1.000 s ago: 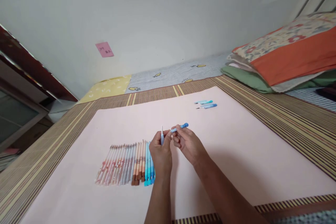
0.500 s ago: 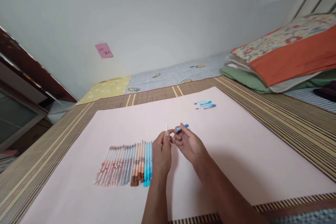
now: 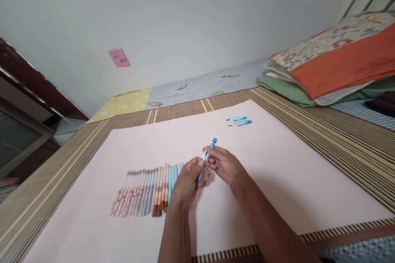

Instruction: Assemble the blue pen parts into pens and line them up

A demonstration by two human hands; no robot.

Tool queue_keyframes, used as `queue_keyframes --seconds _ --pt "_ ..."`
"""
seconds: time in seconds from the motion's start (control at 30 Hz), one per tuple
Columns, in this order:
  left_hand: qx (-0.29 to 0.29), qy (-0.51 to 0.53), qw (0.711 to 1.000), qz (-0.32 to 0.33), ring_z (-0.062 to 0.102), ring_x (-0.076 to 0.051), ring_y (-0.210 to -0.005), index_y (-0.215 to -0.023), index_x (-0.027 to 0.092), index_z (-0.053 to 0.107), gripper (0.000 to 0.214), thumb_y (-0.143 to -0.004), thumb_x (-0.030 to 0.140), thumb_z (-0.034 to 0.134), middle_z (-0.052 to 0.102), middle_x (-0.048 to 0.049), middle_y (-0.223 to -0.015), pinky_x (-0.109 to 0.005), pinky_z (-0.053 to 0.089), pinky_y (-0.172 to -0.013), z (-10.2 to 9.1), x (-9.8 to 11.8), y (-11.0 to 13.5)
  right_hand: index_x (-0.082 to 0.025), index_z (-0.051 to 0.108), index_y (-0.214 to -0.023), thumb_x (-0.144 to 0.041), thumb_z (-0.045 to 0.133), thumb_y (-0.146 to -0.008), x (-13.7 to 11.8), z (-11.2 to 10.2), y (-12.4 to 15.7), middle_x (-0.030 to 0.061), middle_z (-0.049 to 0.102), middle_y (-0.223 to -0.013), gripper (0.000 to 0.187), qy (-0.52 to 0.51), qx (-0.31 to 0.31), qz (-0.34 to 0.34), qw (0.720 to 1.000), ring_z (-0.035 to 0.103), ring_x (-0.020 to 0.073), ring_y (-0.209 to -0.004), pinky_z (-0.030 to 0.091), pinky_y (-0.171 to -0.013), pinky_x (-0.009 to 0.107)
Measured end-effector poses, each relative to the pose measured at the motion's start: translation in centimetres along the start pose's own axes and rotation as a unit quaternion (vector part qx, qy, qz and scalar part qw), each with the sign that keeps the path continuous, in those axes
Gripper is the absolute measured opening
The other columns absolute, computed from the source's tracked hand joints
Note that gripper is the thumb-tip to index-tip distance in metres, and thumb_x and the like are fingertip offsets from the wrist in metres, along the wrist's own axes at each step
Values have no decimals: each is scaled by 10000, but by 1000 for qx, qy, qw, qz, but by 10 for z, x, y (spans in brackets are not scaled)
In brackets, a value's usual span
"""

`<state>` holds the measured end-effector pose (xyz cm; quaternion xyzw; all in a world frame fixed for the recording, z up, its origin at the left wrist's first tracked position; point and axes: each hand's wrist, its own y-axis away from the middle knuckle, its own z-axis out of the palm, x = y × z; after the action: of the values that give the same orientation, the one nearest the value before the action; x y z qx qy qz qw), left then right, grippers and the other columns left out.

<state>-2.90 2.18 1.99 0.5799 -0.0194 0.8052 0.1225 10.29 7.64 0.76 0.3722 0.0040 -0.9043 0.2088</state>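
My left hand (image 3: 189,178) is closed on the blue lower barrel (image 3: 200,175) of a pen, whose tip end points down past the fingers. A thin white refill (image 3: 204,155) sticks up from that barrel. Between the fingertips of my right hand (image 3: 226,164) is the pen's blue upper barrel (image 3: 212,145), tilted, right beside the refill; whether the two touch I cannot tell. Left of my hands lies a row of pens (image 3: 138,193) in pinkish, grey, brown-orange and light blue, side by side. My left hand hides part of the blue ones.
Pen parts in turquoise and blue (image 3: 243,123) lie toward the far right of the pale pink sheet (image 3: 277,164). Beneath the sheet is a striped mat (image 3: 308,148). Folded bedding with an orange cover (image 3: 333,74) is piled at the right. A pink note (image 3: 119,58) hangs on the wall.
My right hand has turned the blue upper barrel from nearly level to steeply upright and brought it beside the white refill. My left hand has tilted, so the lower barrel now shows below its fingers.
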Motion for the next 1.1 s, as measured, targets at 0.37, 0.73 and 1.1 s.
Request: queue_keyframes --seconds 0.37,0.73,1.1 --pt "0 65 998 1 222 -24 -403 -867 167 507 343 -864 464 680 527 54 -578 -215 141 -450 -2 -4 0 -119 698 -666 -336 902 -618 7 -2 0 -45 506 -483 301 31 -27 11 999 383 49 -446 297 -417 194" --pt "10 35 999 6 201 -33 -406 -921 196 478 305 -910 460 629 497 77 -539 -206 115 -444 -1 -7 -4 -119 702 -667 -328 928 -590 5 -6 -2 -49 490 -503 318 0 -23 29 999 366 46 -473 281 -408 174" --pt "24 25 999 -7 231 -30 -393 -921 221 458 337 -868 475 672 545 72 -565 -198 107 -436 0 -9 -5 -134 690 -741 -258 918 -637 3 -15 -8 -4 620 -718 279 -84 26 -5 996 457 47 -552 359 -447 164"
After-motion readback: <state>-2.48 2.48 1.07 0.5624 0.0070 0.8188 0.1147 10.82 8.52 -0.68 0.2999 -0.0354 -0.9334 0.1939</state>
